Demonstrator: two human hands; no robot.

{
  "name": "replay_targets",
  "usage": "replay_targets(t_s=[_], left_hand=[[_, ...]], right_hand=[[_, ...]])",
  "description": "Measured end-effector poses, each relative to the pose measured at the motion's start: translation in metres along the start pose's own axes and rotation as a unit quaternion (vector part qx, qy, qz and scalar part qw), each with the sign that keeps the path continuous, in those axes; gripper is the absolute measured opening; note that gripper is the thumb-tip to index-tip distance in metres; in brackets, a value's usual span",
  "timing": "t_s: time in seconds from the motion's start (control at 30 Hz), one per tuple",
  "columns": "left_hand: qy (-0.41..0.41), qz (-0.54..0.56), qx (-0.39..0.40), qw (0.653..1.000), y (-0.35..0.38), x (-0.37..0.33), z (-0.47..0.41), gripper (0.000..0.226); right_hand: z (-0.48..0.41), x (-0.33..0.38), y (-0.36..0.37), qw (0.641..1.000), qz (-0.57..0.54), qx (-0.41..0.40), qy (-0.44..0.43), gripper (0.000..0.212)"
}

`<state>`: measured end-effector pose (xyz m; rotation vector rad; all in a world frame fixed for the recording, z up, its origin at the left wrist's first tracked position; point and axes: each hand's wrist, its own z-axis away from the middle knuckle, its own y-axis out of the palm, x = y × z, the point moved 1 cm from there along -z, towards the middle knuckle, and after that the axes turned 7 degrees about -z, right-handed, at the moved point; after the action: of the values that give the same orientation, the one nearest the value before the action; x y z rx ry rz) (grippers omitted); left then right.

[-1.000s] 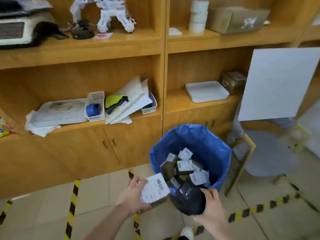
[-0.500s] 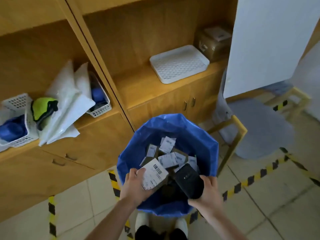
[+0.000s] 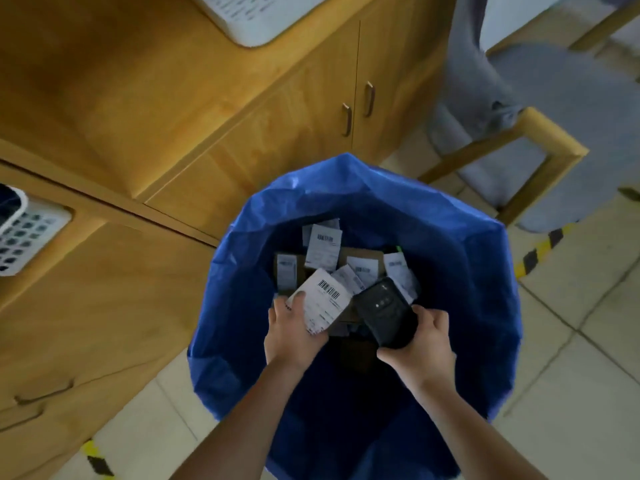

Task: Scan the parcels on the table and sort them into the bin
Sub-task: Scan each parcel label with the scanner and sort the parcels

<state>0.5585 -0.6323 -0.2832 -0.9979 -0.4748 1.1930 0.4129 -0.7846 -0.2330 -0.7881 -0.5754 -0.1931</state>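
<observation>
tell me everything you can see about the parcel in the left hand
The parcel shows a white label covering its upper face, with a black barcode and print too blurred to read. It is tilted and held over the open blue-lined bin, above the parcels lying inside. The left hand holds it, thumb on the label's corner. The black scanner sits beside it.

A thin, crinkled bin liner (image 3: 467, 271) of faintly glossy blue plastic is seen at the centre of the frame. Inside, brown cardboard parcels (image 3: 360, 253) are faced with matt white paper labels, as is the nearest parcel (image 3: 323, 299). The scanner (image 3: 384, 313) is made of black plastic with a dull sheen. Smooth varnished wood is shown on the cabinet (image 3: 138, 116) at upper left, fitted with metal handles (image 3: 369, 98). Soft grey cloth (image 3: 478, 74) is draped at upper right, and smooth pale floor tiles (image 3: 571, 393) are seen at lower right.
</observation>
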Motion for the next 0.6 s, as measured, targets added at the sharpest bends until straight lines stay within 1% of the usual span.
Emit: replay_targets(t_s=[0.2,0.37,0.47,0.6], left_hand=[[0.045,-0.016,0.019,0.999,0.021,-0.001,-0.055,0.092],[0.133,-0.038,0.134,0.981,0.024,-0.001,-0.075,0.114],[0.152,-0.068,0.13,0.977,0.018,0.001,-0.074,0.11],[0.181,-0.093,0.1,0.974,0.002,-0.001,-0.062,0.091]], right_hand=[[-0.022,-0.01,0.041,0.998,-0.008,-0.024,0.056,0.078],[-0.022,-0.011,0.051,0.996,-0.03,-0.034,0.077,0.08],[-0.016,-0.007,0.047,0.995,-0.036,-0.036,0.082,0.08],[0.002,0.003,0.028,0.993,-0.055,-0.05,0.09,0.082]])
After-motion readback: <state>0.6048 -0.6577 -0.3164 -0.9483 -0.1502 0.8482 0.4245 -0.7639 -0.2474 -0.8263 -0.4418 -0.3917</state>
